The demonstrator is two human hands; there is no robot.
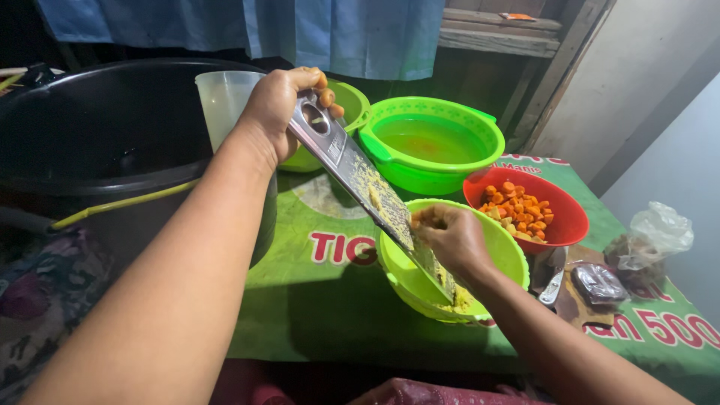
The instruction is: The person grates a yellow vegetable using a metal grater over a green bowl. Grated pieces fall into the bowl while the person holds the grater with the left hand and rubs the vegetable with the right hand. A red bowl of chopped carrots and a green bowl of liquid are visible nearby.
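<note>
My left hand (276,109) grips the top end of a flat metal grater (352,171), which slants down into a lime-green bowl (504,247). My right hand (452,238) presses a small yellowish piece against the grater's lower part, over that bowl. Yellow gratings coat the grater's face and lie in the bowl beneath it. To the right, a red bowl (564,225) holds several orange and yellow chunks.
A large green basin (390,156) of orange-tinted water stands behind, with another green bowl (352,101) and a clear plastic jug (223,97) left of it. A big black tub (97,127) fills the left. A knife (553,283) and plastic bags (656,236) lie at the right on the green printed sheet (322,300).
</note>
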